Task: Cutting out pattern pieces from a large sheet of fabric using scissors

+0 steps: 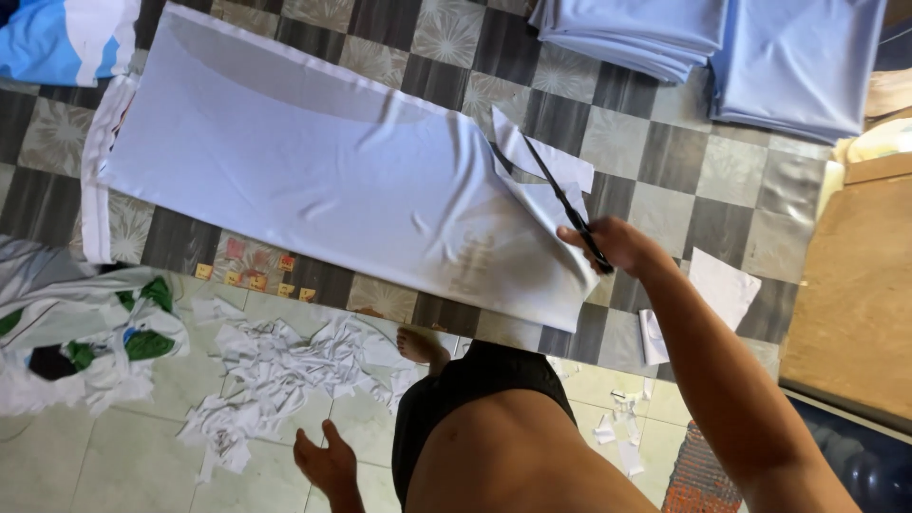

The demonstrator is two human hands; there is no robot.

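Note:
A long sheet of pale blue cloth (313, 161) lies spread over a checked mat on the floor. My right hand (613, 242) grips black scissors (560, 199) whose blades point up and left into the cloth's right end, where a cut flap (541, 157) curls up. My left hand (328, 461) rests flat on the floor tiles below, fingers apart, holding nothing, next to a heap of white cloth scraps (275, 370). My bare foot (423, 347) shows at the mat's lower edge.
Folded stacks of pale blue cloth (750, 47) lie at the top right. A wooden board (855, 285) sits at the right. A white and green bundle of cloth (85, 332) lies at the left. A small white cut piece (722, 285) lies right of my arm.

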